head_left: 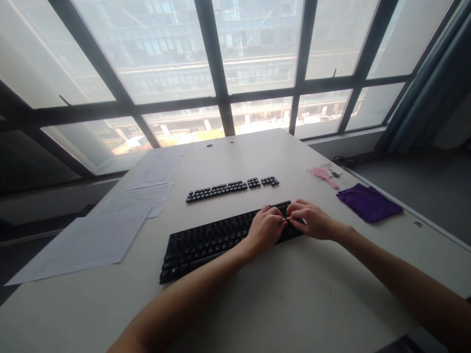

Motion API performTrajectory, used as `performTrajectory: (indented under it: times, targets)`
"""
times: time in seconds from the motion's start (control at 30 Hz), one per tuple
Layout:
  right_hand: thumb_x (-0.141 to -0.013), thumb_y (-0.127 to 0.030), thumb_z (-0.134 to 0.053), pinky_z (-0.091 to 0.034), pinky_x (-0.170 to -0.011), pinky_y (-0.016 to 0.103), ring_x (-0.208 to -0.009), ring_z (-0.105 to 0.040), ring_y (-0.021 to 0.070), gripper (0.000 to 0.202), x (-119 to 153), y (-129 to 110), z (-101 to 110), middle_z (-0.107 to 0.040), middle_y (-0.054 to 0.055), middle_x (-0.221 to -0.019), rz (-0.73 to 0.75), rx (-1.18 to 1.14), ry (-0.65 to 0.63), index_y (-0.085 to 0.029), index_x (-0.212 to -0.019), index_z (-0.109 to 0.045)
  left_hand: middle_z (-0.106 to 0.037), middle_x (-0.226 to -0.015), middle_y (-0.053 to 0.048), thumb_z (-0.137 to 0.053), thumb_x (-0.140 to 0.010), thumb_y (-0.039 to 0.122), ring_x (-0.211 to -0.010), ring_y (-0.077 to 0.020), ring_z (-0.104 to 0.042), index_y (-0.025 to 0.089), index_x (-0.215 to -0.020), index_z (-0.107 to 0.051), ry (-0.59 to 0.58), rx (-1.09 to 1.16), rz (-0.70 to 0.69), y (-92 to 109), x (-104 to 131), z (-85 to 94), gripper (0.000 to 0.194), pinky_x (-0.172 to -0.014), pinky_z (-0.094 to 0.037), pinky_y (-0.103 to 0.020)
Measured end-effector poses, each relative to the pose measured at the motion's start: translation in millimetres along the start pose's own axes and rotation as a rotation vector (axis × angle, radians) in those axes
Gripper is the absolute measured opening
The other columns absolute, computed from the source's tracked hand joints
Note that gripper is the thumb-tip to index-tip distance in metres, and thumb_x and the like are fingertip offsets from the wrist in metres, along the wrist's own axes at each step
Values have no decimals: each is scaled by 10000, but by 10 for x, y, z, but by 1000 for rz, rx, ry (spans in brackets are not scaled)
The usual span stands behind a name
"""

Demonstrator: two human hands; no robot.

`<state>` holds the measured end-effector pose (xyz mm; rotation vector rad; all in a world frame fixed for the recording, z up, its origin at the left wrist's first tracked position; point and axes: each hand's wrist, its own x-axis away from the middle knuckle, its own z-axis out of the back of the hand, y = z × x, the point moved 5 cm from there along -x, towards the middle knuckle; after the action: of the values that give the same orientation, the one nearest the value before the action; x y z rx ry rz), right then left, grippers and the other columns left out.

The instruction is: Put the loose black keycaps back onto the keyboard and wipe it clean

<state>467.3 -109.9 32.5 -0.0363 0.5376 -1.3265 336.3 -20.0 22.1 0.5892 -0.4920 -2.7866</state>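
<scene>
A black keyboard [209, 240] lies slantwise on the white table. Both of my hands are over its right end, their fingertips almost meeting. The fingers of my left hand [267, 226] are bent and pressed together; whatever they grip is too small to name. My right hand [311, 219] has its thumb and fingers pinched at the same spot, and what is between them is hidden. Behind the keyboard, loose black keycaps [217, 190] stand in rows, with two smaller groups of keycaps [253, 183] to their right.
Paper sheets [99, 235] cover the table's left side. On the right are a folded purple cloth [370, 202] and a pink handled item [325, 176] beside small things in clear plastic. The white table [235, 159] reaches toward the windows.
</scene>
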Motion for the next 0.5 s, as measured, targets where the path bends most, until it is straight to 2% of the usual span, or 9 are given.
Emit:
performTrajectory:
  times: [0.17,0.3,0.37,0.43,0.5]
  targets:
    - [-902,-201,-650,-512,-827,366,-937,-598,223,137,17,48,-41,-719,48,-984,-48,-35,-5,-234,-795,-729,-728,-1022,-44,-677,-943,293,-985,-226,-563,243,-859,-821,-49,-30,-6,11,40,8,173,-897,-490,-328]
    - [-910,-209,-643,-517,-875,366,-954,-634,219,164,-24,125,-12,-747,48,-973,-59,-131,82,-237,-789,-751,-742,-1021,-35,-684,-937,296,-992,-221,-607,245,-901,-816,-31,42,33,-49,-14,61,147,-926,-489,-326]
    - [-909,-215,-637,-525,-865,350,-916,-662,212,145,-105,257,36,-761,51,-946,-145,-154,180,-224,-847,-767,-753,-1013,-34,-685,-935,296,-975,-215,-635,240,-968,-810,-6,70,68,-140,-142,113,141,-935,-491,-324]
    - [-899,-211,-633,-533,-821,321,-846,-687,201,149,-236,452,65,-774,56,-929,-297,-133,253,-199,-941,-775,-760,-1025,-40,-684,-932,288,-987,-218,-650,234,-1053,-797,30,38,125,-281,-340,179,174,-939,-495,-324]
    - [-900,-211,-626,-529,-809,292,-832,-707,193,195,-414,662,46,-786,63,-960,-465,-57,245,-181,-1027,-771,-756,-1074,-55,-678,-935,281,-1044,-229,-642,226,-1110,-785,58,-52,182,-445,-575,235,212,-958,-492,-326]
